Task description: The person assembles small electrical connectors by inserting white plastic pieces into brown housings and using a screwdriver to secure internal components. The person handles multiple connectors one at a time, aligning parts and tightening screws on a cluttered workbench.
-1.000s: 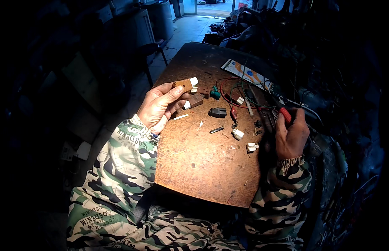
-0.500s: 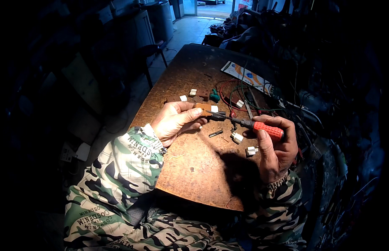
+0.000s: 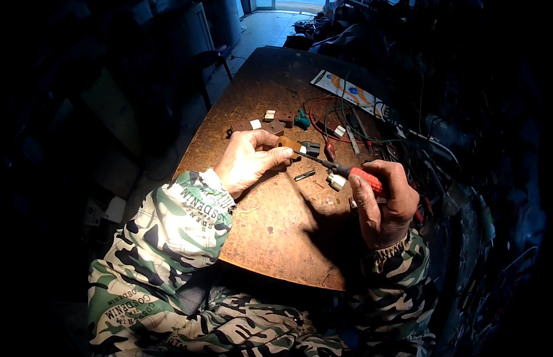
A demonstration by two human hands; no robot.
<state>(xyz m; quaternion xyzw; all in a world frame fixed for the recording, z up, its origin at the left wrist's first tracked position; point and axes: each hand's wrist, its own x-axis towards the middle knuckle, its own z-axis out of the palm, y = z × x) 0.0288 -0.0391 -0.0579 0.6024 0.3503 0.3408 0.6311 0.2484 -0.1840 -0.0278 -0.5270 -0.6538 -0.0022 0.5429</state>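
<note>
Over the wooden table, my left hand (image 3: 247, 162) pinches a small orange-brown block (image 3: 286, 144) between thumb and fingers. My right hand (image 3: 388, 208) is closed around the red handle of a screwdriver (image 3: 365, 178), whose thin dark shaft points left. Its tip is close to the brown block; whether they touch I cannot tell. Just beyond the shaft lies a black plastic piece (image 3: 312, 149). A short dark rod (image 3: 304, 175) and a whitish connector (image 3: 336, 181) rest on the wood below the shaft.
The table (image 3: 258, 238) also carries brown blocks (image 3: 273, 127), a green clip (image 3: 302, 119), a red clip (image 3: 330, 149) and a long printed strip (image 3: 354, 95). Tangled cables (image 3: 428, 157) run along its right side. A dark stool (image 3: 205, 59) stands beyond the left edge.
Both hands, with the block and screwdriver, sit slightly higher and further left in the view, and the whole scene has shifted a little. The screwdriver slants more steeply. Both grips persist.
</note>
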